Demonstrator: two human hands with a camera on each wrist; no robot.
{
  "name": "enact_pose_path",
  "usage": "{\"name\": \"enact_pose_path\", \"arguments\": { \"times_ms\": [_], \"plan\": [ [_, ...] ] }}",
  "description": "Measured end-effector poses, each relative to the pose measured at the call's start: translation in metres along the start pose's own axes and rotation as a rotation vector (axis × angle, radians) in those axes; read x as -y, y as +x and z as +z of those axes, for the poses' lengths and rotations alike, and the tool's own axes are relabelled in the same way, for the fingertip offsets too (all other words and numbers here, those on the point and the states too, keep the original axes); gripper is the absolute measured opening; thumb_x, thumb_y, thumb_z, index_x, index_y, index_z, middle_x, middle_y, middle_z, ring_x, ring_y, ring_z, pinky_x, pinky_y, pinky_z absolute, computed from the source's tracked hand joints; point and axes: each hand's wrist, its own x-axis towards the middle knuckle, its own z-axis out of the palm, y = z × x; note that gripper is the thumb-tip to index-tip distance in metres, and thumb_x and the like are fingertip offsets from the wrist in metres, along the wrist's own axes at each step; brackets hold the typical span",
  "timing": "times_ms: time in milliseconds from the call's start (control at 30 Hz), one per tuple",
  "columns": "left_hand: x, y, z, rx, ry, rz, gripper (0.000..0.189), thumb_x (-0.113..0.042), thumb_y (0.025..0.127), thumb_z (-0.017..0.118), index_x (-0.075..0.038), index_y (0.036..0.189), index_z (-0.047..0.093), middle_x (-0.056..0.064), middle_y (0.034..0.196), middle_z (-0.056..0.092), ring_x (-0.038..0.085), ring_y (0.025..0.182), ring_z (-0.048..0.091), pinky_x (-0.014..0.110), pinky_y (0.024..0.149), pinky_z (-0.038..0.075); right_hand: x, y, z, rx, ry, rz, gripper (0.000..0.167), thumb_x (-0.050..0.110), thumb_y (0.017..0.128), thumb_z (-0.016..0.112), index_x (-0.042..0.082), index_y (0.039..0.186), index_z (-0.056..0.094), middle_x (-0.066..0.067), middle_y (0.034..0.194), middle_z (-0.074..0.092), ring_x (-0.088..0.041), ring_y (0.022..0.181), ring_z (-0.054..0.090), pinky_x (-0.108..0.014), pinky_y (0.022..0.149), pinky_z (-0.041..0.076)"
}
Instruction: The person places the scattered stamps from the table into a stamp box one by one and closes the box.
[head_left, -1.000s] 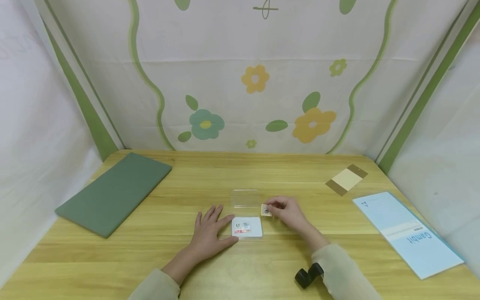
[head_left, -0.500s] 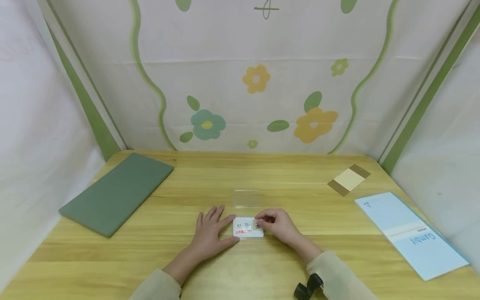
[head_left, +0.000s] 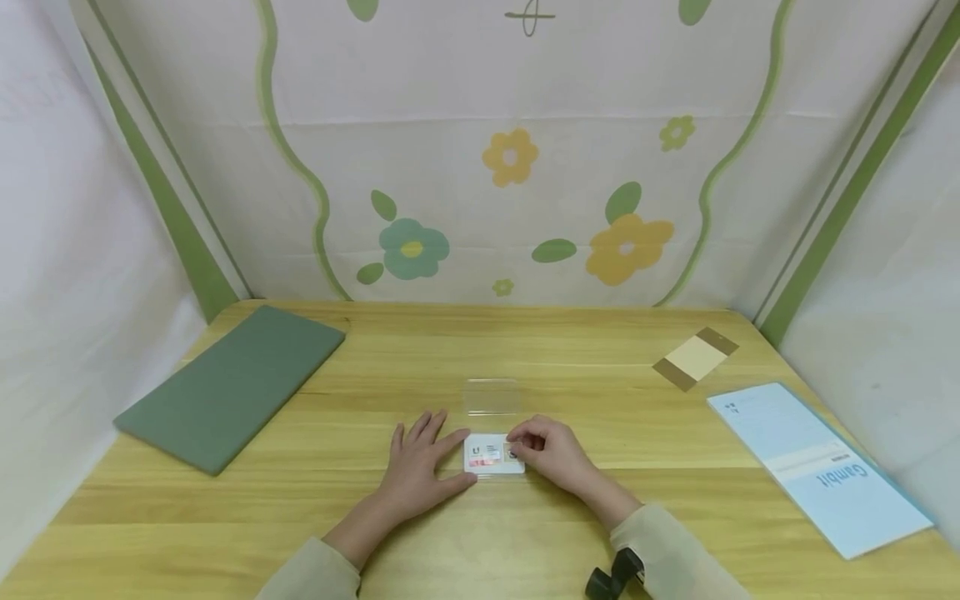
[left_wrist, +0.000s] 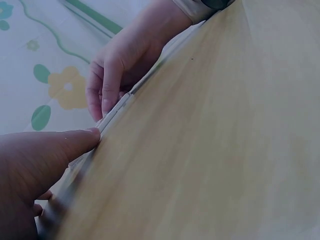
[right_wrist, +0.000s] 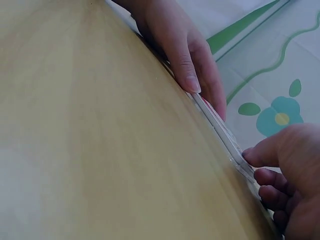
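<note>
In the head view a flat white card-like piece [head_left: 481,467] with a logo and a red strip lies at the table's middle, apparently in a clear plastic case. A small square beige piece with a dark round mark [head_left: 510,454] is over its right end. My right hand [head_left: 558,457] pinches that square between thumb and fingertips, which partly hide it. Spread on the table, my left hand [head_left: 416,468] touches the white piece's left edge with thumb and index finger. The left wrist view shows my left thumb [left_wrist: 82,142] against the thin edge. Behind stands a clear plastic flap [head_left: 491,397].
A dark green board [head_left: 232,387] lies at the left. To the right are a brown-and-cream card [head_left: 696,359] and a light blue notebook [head_left: 817,467] marked "Gambit". A black wrist mount [head_left: 615,577] hangs at the right sleeve. A flowered curtain [head_left: 450,183] closes the back.
My right hand has brought the small square from beside the white piece leftward and toward me, onto its right end. In the last half second it has barely moved. The left hand stays put.
</note>
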Motion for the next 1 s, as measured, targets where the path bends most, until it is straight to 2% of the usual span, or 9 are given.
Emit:
{"name": "enact_pose_path", "arguments": {
  "times_ms": [100,233,367,500,600,733,900,1000],
  "plan": [
    [0.001,0.001,-0.002,0.015,-0.039,0.002,0.060,-0.055,0.073,0.056,-0.020,0.122,0.051,0.018,0.132,0.034,0.037,0.122,0.021,0.060,0.091,0.005,0.002,0.000,-0.003,0.001,0.029,0.001,0.012,0.007,0.076,0.065,0.007,0.087,0.064,0.004,0.068,0.048,-0.011,0.059,0.042,-0.022,0.050,0.037],
    [0.008,0.006,-0.007,0.022,-0.128,0.000,0.063,-0.054,0.076,0.054,-0.017,0.126,0.046,0.017,0.131,0.035,0.036,0.121,0.023,0.060,0.091,0.006,0.003,0.003,-0.014,-0.012,0.103,0.048,0.022,0.007,0.076,0.065,0.002,0.097,0.061,0.000,0.072,0.053,-0.014,0.063,0.047,-0.023,0.053,0.041],
    [0.017,0.019,-0.015,0.011,-0.210,-0.022,0.061,-0.049,0.077,0.057,-0.014,0.125,0.046,0.013,0.128,0.040,0.031,0.119,0.030,0.060,0.091,0.009,0.002,0.011,-0.030,-0.009,0.134,0.081,0.033,0.010,0.077,0.064,0.000,0.108,0.056,-0.007,0.089,0.058,-0.020,0.080,0.055,-0.030,0.069,0.046],
    [0.021,0.039,-0.020,-0.001,-0.263,-0.048,0.060,-0.045,0.077,0.059,-0.010,0.125,0.046,0.011,0.127,0.042,0.028,0.119,0.033,0.057,0.093,0.011,-0.001,0.024,-0.042,0.024,0.096,0.095,0.046,0.017,0.078,0.064,0.004,0.119,0.049,-0.010,0.113,0.053,-0.026,0.102,0.049,-0.042,0.086,0.037],
    [0.023,0.052,-0.020,0.013,-0.250,-0.091,0.060,-0.045,0.078,0.058,-0.011,0.126,0.044,0.012,0.129,0.039,0.028,0.120,0.030,0.056,0.094,0.009,-0.004,0.035,-0.044,0.062,0.046,0.118,0.054,0.022,0.077,0.065,0.009,0.126,0.045,-0.006,0.124,0.045,-0.027,0.113,0.039,-0.047,0.092,0.028],
    [0.028,0.064,-0.016,0.048,-0.193,-0.146,0.064,-0.049,0.076,0.058,-0.014,0.127,0.043,0.011,0.133,0.035,0.030,0.123,0.024,0.057,0.094,0.003,-0.012,0.046,-0.042,0.110,-0.054,0.099,0.063,0.029,0.074,0.068,0.013,0.129,0.041,-0.007,0.131,0.038,-0.028,0.119,0.031,-0.050,0.095,0.019],
    [0.035,0.073,-0.007,0.074,-0.117,-0.126,0.077,-0.061,0.069,0.056,-0.016,0.130,0.040,0.014,0.136,0.028,0.033,0.124,0.018,0.059,0.092,0.001,-0.025,0.053,-0.035,0.122,-0.233,0.069,0.072,0.042,0.070,0.067,0.016,0.131,0.038,-0.010,0.137,0.028,-0.030,0.125,0.019,-0.057,0.094,-0.001],
    [0.037,0.073,-0.003,0.089,-0.073,-0.114,0.082,-0.066,0.067,0.053,-0.017,0.131,0.038,0.017,0.137,0.025,0.035,0.125,0.015,0.060,0.092,-0.001,-0.028,0.054,-0.031,0.123,-0.315,0.077,0.077,0.051,0.068,0.064,0.018,0.132,0.036,-0.011,0.139,0.022,-0.031,0.126,0.011,-0.058,0.091,-0.007]
  ]
}}
